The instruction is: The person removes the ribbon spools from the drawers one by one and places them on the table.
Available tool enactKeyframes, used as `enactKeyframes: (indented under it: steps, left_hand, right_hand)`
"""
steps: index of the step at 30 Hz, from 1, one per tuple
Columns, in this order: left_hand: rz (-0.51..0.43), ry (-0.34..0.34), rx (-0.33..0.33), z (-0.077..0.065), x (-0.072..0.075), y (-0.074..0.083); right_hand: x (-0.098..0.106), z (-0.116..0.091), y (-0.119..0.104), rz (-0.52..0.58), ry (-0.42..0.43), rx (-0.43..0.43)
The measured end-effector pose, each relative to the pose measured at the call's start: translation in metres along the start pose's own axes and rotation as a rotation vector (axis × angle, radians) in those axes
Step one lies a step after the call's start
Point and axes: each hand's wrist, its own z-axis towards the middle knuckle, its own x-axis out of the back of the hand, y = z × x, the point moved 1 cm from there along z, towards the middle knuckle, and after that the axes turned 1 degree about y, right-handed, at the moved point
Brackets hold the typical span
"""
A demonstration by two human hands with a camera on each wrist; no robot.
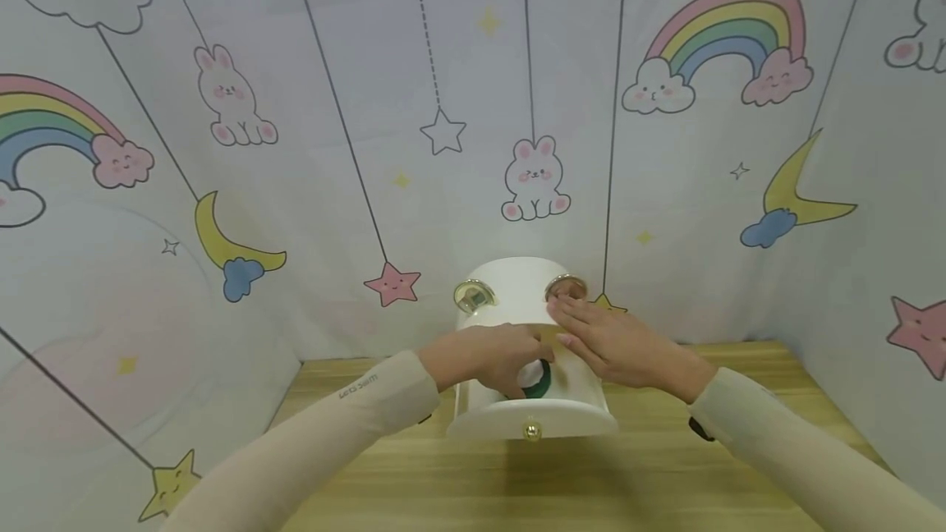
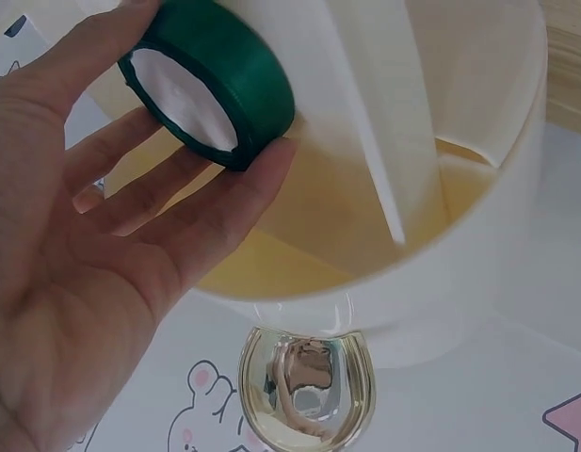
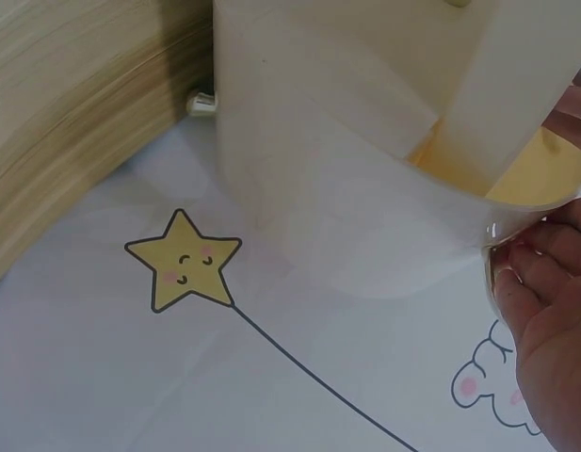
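Centrally, the thumb and fingers of the left hand (image 2: 111, 235) curl round a ribbon roll (image 2: 257, 85), a short cylinder of glossy dark-green material with a white disc-shaped face. The roll is held at the mouth of a white container (image 1: 521, 277), tilted, its side near a flat upright partition (image 2: 379, 113) within. The fingers of the right hand (image 1: 621, 343) lie extended, grasping nothing, their tips resting on the right gold ornament (image 1: 567, 283) at the container's far side. A matching left gold ornament (image 1: 475, 296), rounded and mirror-bright, stands apart from it. The container's wall is smooth and curved, with a warm yellowish interior; its near side ends in a rounded white ledge (image 1: 488, 417) bearing a small shiny gold knob (image 1: 532, 431). Seen from the head, the left hand masks part of the roll and of the opening, while the right hand covers part of its ornament and of the wall. Pale sleeves (image 1: 318, 442) clothe both forearms. Beneath lies a wood-grained table (image 1: 399, 483); behind and beside it hangs a softly creased white backdrop (image 1: 332, 220), printed with rainbows, rabbits, moons and stars.
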Motion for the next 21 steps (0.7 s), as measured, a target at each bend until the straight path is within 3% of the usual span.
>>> enactKeyframes:
  steps: [13,21]
  left_hand:
    - [-0.097,0.041,0.016,-0.011,0.009,0.002]
    - [-0.129,0.110,-0.028,-0.021,0.017,0.004]
  right_hand:
    - [0.001,-0.001,-0.003,0.006,-0.005,-0.008]
    - [0.002,-0.001,-0.004,0.002,0.004,-0.004]
